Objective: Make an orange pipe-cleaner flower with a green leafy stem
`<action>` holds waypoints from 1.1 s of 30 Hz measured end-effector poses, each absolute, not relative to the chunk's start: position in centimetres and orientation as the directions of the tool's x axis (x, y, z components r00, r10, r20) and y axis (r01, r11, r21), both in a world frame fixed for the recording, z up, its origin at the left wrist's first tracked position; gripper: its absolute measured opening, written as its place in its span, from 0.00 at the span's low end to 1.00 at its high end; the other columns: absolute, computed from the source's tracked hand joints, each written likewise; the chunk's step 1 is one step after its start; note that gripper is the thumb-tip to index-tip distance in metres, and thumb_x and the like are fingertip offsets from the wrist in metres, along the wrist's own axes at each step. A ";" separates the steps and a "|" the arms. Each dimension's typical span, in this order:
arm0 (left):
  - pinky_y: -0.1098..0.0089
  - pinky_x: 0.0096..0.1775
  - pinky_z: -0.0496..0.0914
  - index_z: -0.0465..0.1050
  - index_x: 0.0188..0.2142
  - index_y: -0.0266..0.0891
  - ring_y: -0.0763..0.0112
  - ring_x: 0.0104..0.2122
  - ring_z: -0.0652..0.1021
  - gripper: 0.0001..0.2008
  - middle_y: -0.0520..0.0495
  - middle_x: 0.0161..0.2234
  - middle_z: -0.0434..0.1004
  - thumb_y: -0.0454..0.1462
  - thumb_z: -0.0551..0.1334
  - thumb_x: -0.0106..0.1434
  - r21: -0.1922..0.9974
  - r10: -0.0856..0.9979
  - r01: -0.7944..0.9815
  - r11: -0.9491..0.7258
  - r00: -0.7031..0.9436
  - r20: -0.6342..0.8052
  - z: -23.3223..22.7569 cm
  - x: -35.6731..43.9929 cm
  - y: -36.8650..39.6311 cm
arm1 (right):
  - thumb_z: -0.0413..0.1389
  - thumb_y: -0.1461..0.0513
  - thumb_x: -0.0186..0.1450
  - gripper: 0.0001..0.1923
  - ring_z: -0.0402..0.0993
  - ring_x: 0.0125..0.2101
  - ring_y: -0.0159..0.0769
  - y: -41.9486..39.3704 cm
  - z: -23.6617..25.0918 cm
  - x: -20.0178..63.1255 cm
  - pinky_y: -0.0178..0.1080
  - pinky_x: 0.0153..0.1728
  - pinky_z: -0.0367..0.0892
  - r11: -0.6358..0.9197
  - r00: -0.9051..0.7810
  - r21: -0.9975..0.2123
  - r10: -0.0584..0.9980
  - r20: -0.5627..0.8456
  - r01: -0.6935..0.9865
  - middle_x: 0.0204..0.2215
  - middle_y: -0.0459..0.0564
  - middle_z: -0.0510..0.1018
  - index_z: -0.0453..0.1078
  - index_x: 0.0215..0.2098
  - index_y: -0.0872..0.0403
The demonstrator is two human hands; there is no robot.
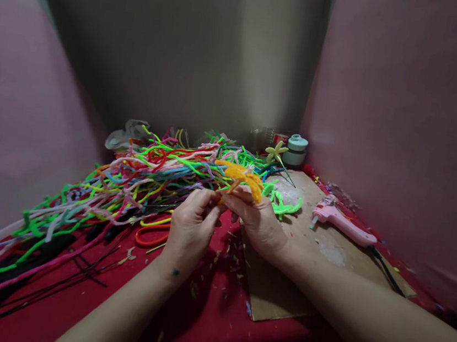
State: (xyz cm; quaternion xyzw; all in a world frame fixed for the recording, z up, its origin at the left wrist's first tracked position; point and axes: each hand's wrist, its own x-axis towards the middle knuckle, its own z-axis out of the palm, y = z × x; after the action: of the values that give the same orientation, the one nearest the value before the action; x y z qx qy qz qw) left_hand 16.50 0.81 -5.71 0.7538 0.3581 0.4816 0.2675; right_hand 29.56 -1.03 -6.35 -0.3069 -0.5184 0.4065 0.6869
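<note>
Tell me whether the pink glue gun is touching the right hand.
Apart. The head view shows the pink glue gun lying on the cardboard, with bare cardboard between it and the right hand.

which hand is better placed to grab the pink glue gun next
Probably the right hand: the glue gun lies on its side of the cardboard, while the left hand would cross over.

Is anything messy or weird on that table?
Yes. Little cut scraps lie scattered on the red cloth by the hands, and dried whitish blobs stain the cardboard sheet near the pink glue gun. The pipe cleaners lie in a tangled heap.
</note>
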 end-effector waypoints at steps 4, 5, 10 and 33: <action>0.75 0.25 0.62 0.71 0.30 0.39 0.77 0.23 0.67 0.05 0.52 0.25 0.67 0.38 0.60 0.59 0.734 0.770 0.241 -0.635 0.266 0.579 -5.4 16.5 0.7 | 0.58 0.59 0.59 0.08 0.62 0.29 0.31 -1.5 -5.7 29.4 0.37 0.35 0.61 0.532 0.150 -0.825 0.846 0.511 -0.190 0.24 0.43 0.68 0.71 0.24 0.54; 0.76 0.24 0.61 0.71 0.29 0.39 0.77 0.22 0.66 0.05 0.53 0.24 0.67 0.38 0.61 0.59 0.762 0.786 0.210 -0.613 0.263 0.560 -5.2 16.6 0.5 | 0.58 0.59 0.59 0.08 0.63 0.29 0.32 -1.6 -5.6 29.4 0.38 0.36 0.61 0.536 0.151 -0.829 0.843 0.516 -0.160 0.24 0.43 0.68 0.71 0.25 0.53; 0.76 0.21 0.59 0.72 0.27 0.38 0.78 0.17 0.64 0.05 0.55 0.17 0.65 0.37 0.62 0.57 0.925 0.885 0.021 -0.378 0.301 0.355 -3.8 16.8 -0.4 | 0.57 0.59 0.60 0.07 0.65 0.30 0.32 -2.1 -5.2 29.6 0.39 0.40 0.62 0.522 0.102 -0.852 0.849 0.518 -0.023 0.25 0.43 0.71 0.76 0.28 0.49; 0.82 0.10 0.52 0.70 0.31 0.36 0.85 0.09 0.56 0.09 0.58 0.14 0.61 0.39 0.66 0.54 0.966 0.811 -0.196 0.171 0.584 -0.025 -2.5 15.7 -0.1 | 0.56 0.57 0.62 0.12 0.64 0.29 0.29 -1.4 -5.9 30.6 0.37 0.34 0.63 0.485 -0.072 -0.862 0.864 0.498 -0.148 0.29 0.44 0.71 0.76 0.42 0.45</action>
State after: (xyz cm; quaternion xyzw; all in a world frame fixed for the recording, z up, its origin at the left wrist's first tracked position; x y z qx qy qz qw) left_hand 15.74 -0.12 -2.48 0.5373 0.2866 0.3549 0.7094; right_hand 30.63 -1.38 -5.90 -0.2958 -0.6049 0.4126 0.6135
